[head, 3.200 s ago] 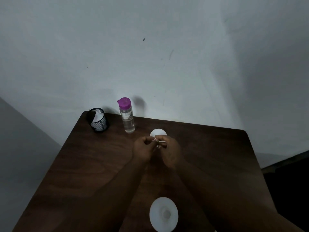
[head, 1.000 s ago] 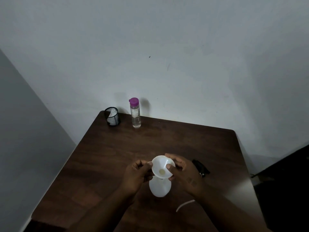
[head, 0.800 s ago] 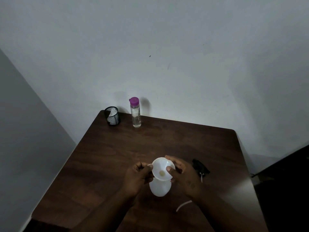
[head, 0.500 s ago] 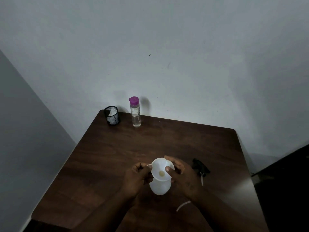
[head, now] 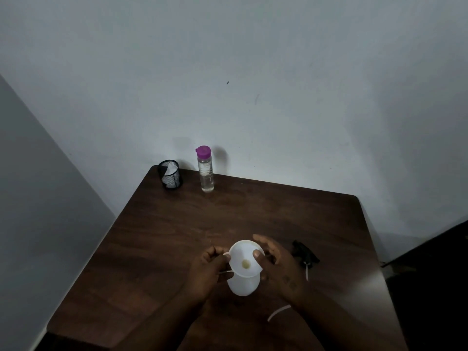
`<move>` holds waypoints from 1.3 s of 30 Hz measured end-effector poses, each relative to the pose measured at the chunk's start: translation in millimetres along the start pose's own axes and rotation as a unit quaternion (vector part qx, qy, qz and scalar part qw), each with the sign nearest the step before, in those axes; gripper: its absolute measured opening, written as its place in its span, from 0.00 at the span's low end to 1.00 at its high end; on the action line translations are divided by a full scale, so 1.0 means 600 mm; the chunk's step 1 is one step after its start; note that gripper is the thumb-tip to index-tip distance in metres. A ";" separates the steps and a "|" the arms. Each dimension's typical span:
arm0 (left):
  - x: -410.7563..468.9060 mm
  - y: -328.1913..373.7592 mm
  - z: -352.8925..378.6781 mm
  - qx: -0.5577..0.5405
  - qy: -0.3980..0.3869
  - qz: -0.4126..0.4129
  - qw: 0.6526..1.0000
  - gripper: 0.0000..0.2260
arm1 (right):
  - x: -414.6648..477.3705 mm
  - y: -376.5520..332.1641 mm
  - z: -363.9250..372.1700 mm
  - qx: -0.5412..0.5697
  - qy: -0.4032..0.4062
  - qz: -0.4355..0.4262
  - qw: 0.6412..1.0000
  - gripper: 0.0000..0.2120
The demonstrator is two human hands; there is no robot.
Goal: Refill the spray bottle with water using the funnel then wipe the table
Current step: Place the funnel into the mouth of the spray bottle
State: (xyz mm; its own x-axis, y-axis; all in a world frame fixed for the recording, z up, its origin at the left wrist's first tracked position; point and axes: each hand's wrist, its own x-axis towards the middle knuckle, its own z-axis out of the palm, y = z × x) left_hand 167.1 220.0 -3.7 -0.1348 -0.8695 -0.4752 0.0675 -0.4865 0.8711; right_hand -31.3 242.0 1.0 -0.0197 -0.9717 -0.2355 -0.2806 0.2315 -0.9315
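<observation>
A white funnel (head: pixel 243 255) sits in the neck of the white spray bottle (head: pixel 244 285), which stands on the dark wooden table (head: pixel 177 229). My left hand (head: pixel 209 272) pinches the funnel's left rim tab. My right hand (head: pixel 281 267) holds the funnel's right rim, thumb on the inside of the rim. The black spray head (head: pixel 304 255) with its white dip tube (head: pixel 278 312) lies on the table behind and under my right hand. A clear water bottle (head: pixel 205 171) with a purple cap stands at the table's far edge.
A black mesh cup (head: pixel 170 174) with white cloth or paper inside stands at the far left corner, beside the water bottle. The table is pushed against a pale wall. Dark floor lies off the right edge.
The funnel came from the middle of the table onto the spray bottle's neck. Over the last second both hands kept their hold and the funnel settled slightly lower.
</observation>
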 end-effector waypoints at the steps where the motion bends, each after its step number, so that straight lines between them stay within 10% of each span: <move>1: 0.001 0.000 0.000 0.000 0.002 -0.002 1.000 0.05 | 0.001 0.000 -0.001 0.002 -0.001 0.003 1.000 0.22; 39: 0.194 0.110 -0.040 0.042 0.081 0.072 0.993 0.05 | 0.226 -0.115 0.005 0.007 0.052 -0.014 0.999 0.13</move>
State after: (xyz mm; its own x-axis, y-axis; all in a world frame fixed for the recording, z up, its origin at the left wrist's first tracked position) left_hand 179.4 84.5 -4.4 0.0317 -0.9349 -0.3535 -0.0098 -0.3540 0.9352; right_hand -12.0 94.3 32.3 -0.1121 -0.9771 -0.1807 -0.2694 0.2049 -0.9410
